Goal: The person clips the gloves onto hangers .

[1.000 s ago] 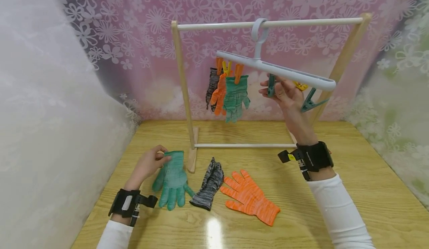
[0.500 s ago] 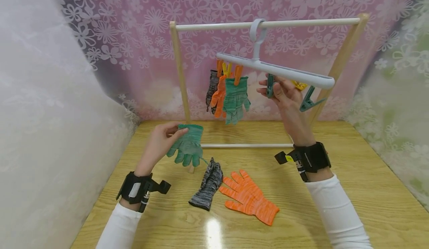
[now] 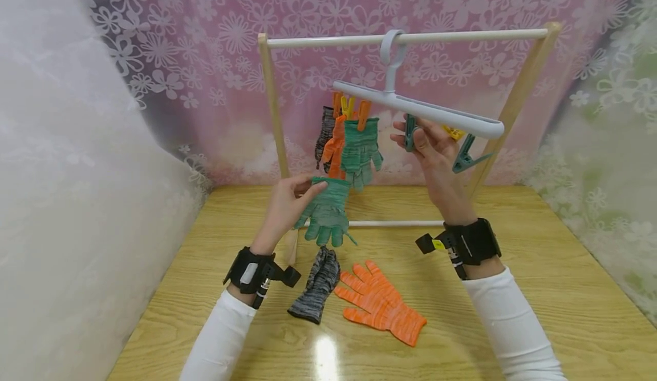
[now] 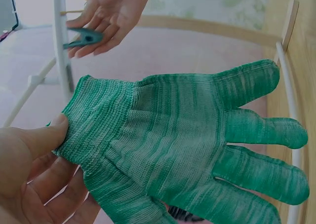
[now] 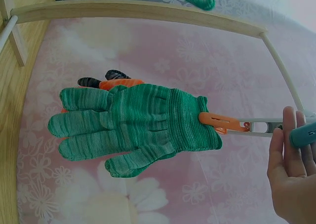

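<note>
My left hand (image 3: 284,204) pinches a green knit glove (image 3: 327,210) by its cuff, thumb in front. The glove hangs fingers down above the table; the left wrist view shows its palm and fingers (image 4: 173,130) spread flat. My right hand (image 3: 442,170) is raised under the right half of a grey hanger (image 3: 436,110), thumb and fingers about a dark green clothes peg (image 3: 409,133). In the right wrist view that peg (image 5: 303,135) lies against the fingers. Another green glove (image 3: 361,144) hangs from an orange peg (image 3: 364,115) on the hanger's left half.
An orange glove (image 3: 336,147) and a grey-black one (image 3: 324,133) hang behind the green one. A grey-black glove (image 3: 315,290) and an orange glove (image 3: 385,304) lie on the wooden table (image 3: 179,312). A wooden rack (image 3: 274,101) carries the hanger. A further green peg (image 3: 467,155) hangs at right.
My left hand has lifted the green glove off the table and carried it up and right, towards the hanger. The right hand stays at the peg, nearly still.
</note>
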Motion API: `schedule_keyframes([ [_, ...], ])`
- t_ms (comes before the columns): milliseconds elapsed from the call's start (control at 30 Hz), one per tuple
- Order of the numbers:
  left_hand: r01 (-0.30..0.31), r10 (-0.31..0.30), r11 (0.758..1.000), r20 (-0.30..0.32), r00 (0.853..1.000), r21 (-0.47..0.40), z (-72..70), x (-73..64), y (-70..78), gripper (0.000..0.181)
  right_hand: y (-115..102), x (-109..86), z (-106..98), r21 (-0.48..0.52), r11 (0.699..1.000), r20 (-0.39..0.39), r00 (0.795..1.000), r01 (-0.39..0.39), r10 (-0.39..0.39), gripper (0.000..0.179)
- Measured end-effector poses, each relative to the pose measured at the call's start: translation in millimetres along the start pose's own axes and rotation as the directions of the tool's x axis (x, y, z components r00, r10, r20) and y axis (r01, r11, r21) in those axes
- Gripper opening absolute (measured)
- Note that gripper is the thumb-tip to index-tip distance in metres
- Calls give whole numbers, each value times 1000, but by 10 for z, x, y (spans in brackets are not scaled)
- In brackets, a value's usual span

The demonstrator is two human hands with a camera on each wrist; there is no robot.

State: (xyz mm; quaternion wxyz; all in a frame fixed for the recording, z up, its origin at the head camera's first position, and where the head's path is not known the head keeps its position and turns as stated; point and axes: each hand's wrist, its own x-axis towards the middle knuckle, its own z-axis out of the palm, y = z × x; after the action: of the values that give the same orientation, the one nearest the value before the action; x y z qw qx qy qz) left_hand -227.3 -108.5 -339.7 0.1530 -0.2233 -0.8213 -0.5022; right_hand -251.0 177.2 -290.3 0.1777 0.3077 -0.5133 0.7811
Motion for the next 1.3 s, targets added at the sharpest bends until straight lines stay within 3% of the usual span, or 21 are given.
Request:
schedule_keyframes([
  [367,-73,74,997,40,996,-11,406,259,124,31,33,15,-8,45,998,12,999,51,-52,52],
  [633,-142,142,990,64,988,-12,619,424,240,29,28,0,-57,31,999,45,999,-13,11,58],
  [867,-142,143,990,63,988,-27,720,506,352,30,24,26,-64,21,998,101,994,-52,50,59],
  [1133,-174,174,985,34,984,-16,793,560,407,26,17,38,-52,-11,999,111,993,-31,32,59],
  [1300,-159,160,986,31,987,-42,847,572,427,26,18,35,-32,-45,998,84,996,-31,35,58],
])
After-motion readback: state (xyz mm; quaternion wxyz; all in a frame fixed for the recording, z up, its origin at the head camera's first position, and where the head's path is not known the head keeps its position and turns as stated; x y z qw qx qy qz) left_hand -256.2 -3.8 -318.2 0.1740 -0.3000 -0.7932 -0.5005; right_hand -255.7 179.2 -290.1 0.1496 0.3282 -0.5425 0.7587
